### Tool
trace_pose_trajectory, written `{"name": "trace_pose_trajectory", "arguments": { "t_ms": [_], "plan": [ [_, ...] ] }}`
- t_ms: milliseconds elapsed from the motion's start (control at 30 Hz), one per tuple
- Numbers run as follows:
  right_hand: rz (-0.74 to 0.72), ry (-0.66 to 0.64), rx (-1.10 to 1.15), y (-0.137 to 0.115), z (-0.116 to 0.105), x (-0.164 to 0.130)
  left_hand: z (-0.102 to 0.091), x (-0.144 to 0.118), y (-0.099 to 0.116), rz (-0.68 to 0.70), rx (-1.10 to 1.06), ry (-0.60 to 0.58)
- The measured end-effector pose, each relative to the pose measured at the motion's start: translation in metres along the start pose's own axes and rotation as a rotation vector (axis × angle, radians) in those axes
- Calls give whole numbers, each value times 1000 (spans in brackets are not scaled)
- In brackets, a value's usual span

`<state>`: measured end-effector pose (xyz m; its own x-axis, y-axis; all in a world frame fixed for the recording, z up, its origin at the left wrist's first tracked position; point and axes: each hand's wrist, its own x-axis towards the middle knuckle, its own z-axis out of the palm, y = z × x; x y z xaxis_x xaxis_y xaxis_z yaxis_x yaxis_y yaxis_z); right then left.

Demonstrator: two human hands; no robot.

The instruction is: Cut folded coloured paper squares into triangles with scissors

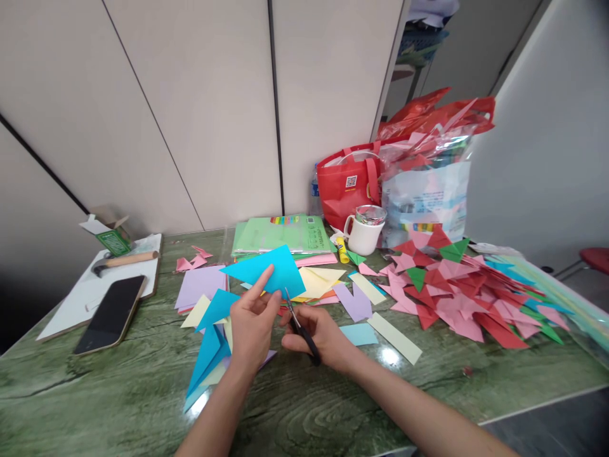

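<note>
Scissors with black handles (301, 329) sit in the right hand (318, 335), whose grip is closed through the loops, the blades slightly parted at the lower edge of a bright blue paper sheet (266, 270). The left hand (252, 327) pinches that sheet between thumb and forefinger, raised just above the green marbled table (333, 406). A clean cut probably calls for keeping the sheet taut, feeding it into the blades instead of pushing the scissors, and holding the fingers clear of the cutting line. Blue triangular offcuts (209, 355) lie beside the left wrist, and pale yellow strips (394, 337) to the right. Farther off sit a black phone (111, 314), a heap of folded pink, red and green paper triangles (466, 295), a white mug (364, 231) and a red bag (347, 187).
</note>
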<state>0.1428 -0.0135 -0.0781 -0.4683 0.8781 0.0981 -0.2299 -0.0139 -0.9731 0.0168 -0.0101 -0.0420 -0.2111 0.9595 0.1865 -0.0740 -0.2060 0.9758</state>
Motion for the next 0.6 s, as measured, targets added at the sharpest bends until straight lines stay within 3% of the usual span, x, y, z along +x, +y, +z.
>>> {"name": "trace_pose_trajectory", "arguments": {
  "t_ms": [600],
  "plan": [
    [17,93,-92,4,5,0,2,1,2,-39,-94,35]
  ]
}}
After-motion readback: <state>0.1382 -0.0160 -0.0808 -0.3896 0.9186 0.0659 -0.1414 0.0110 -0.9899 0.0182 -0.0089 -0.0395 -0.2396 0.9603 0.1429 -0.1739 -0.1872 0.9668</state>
